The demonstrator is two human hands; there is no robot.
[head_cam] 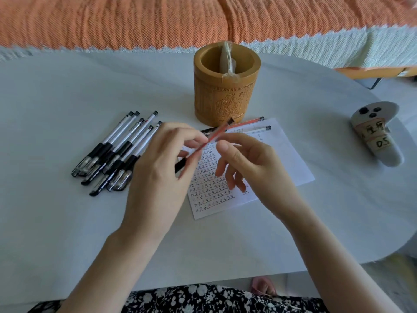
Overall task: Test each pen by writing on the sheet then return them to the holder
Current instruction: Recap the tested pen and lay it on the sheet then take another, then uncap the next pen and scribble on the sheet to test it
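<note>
My left hand (158, 168) pinches a red-ink pen (216, 134) in the air above the written sheet (282, 154), the pen slanting up toward the holder. My right hand (246, 163) hovers just right of the pen, thumb near its barrel, fingers loosely bent; whether it touches the pen is unclear. The carved bamboo holder (226, 98) stands behind the sheet with only a small plastic bag inside. Several black-grip pens (117, 154) lie in a pile on the left. Two more pens (252, 126) lie across the sheet's top edge.
A white controller (376, 132) with taped labels lies at the right of the white table (56, 91). An orange woven blanket (158, 19) covers the bed behind the table.
</note>
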